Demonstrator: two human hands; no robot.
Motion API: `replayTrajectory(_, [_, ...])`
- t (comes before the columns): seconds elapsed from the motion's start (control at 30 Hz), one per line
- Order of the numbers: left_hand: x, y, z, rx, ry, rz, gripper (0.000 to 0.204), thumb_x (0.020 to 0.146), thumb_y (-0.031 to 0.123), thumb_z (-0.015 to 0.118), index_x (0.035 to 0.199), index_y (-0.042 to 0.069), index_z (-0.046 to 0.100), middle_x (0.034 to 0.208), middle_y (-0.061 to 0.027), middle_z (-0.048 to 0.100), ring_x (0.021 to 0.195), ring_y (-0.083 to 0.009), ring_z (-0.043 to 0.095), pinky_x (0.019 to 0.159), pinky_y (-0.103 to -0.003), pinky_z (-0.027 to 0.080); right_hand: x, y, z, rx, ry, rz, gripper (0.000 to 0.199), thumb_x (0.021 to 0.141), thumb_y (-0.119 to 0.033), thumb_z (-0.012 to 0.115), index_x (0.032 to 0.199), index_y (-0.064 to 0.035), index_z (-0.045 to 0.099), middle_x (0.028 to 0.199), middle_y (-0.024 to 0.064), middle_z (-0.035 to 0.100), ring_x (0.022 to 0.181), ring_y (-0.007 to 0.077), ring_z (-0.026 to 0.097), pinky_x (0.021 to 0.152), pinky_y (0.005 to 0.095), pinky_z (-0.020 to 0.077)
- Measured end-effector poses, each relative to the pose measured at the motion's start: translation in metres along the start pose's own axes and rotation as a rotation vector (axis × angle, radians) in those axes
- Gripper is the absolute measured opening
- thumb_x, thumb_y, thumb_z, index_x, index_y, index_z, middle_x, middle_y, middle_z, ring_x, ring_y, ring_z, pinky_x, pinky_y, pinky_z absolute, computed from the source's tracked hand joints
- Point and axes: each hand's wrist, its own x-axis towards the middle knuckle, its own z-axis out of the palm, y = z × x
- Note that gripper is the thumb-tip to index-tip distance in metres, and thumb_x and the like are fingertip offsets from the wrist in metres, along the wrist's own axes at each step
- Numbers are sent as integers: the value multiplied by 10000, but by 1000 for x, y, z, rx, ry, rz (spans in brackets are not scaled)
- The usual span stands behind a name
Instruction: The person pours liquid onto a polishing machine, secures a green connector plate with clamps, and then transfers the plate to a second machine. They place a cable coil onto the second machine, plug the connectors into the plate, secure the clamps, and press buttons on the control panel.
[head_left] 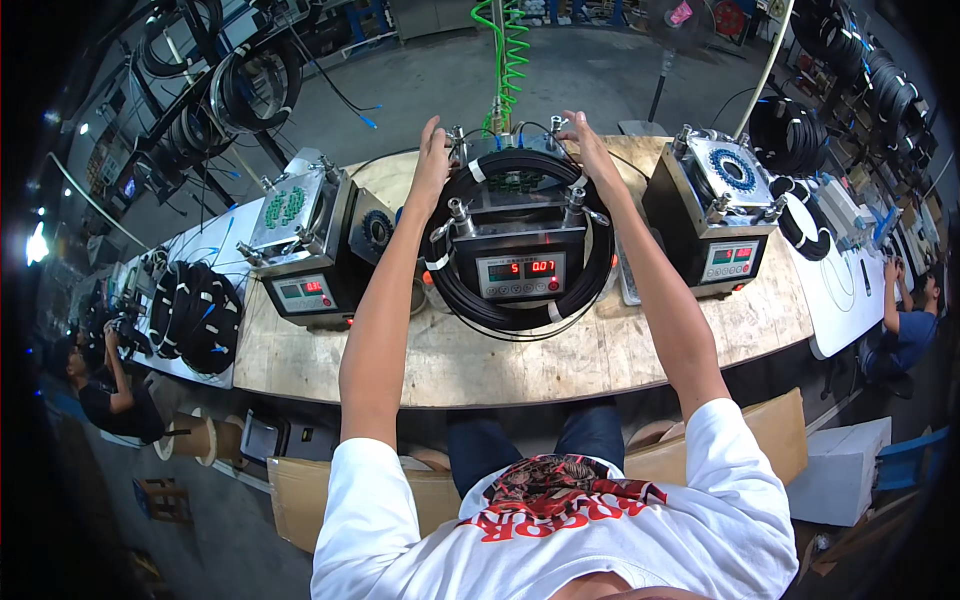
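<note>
A bench machine (525, 250) with a lit red display stands in front of me. A large coil of black cable (468, 303), bound with white ties, rests around its top and front. On the machine's far left side is my left hand (433, 165), its fingers stretched out close to a metal clamp knob (458, 142). My right hand (590, 150) is at the far right, with fingers extended near the other far knob (557, 126). Whether either hand touches a knob is hard to tell. A green-dotted round fixture (515, 182) shows partly behind the coil.
Similar machines stand on the wooden table (500, 370): a left one (300, 240) and a right one (715, 210). A green coiled hose (512, 60) hangs behind. Black cable coils (195, 315) lie on the left side table. People work at far left (115, 400) and far right (905, 335).
</note>
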Motion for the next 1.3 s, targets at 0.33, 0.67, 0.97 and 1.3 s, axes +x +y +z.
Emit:
replayTrajectory(0.33, [0, 0, -8, 49, -119, 27, 613, 1035, 411, 356, 1596, 187, 254, 1359, -130, 501, 1116, -218, 523, 971, -386, 432, 10, 4, -3, -131, -51, -20, 791, 1037, -645, 273, 1419, 8, 507, 1471, 121, 497, 1378, 266, 420, 1123, 357, 316])
replayTrajectory(0.67, [-7, 10, -2, 117, -105, 49, 599, 1063, 388, 343, 1609, 170, 229, 1200, -80, 555, 889, -152, 449, 852, -269, 404, 6, -2, -2, -67, -100, 30, 723, 1051, -605, 263, 1347, -11, 549, 1611, 98, 327, 1482, 289, 296, 1160, 419, 300])
replayTrajectory(0.97, [-13, 13, 1, 122, -74, 105, 578, 1086, 395, 351, 1614, 223, 194, 1214, -95, 550, 1005, -179, 503, 865, -305, 441, 1, -7, 1, -51, -49, 88, 764, 1044, -617, 286, 1391, 16, 534, 1469, 152, 510, 1428, 285, 380, 1146, 386, 305])
replayTrajectory(1.3, [-15, 22, 5, 386, -75, 53, 885, 960, 731, 335, 1600, 132, 219, 1502, -252, 450, 1433, -368, 395, 1163, -439, 297, 16, 12, 1, -275, -95, -172, 679, 1051, -595, 334, 1492, -94, 456, 1358, 178, 584, 1311, 292, 513, 1103, 371, 368])
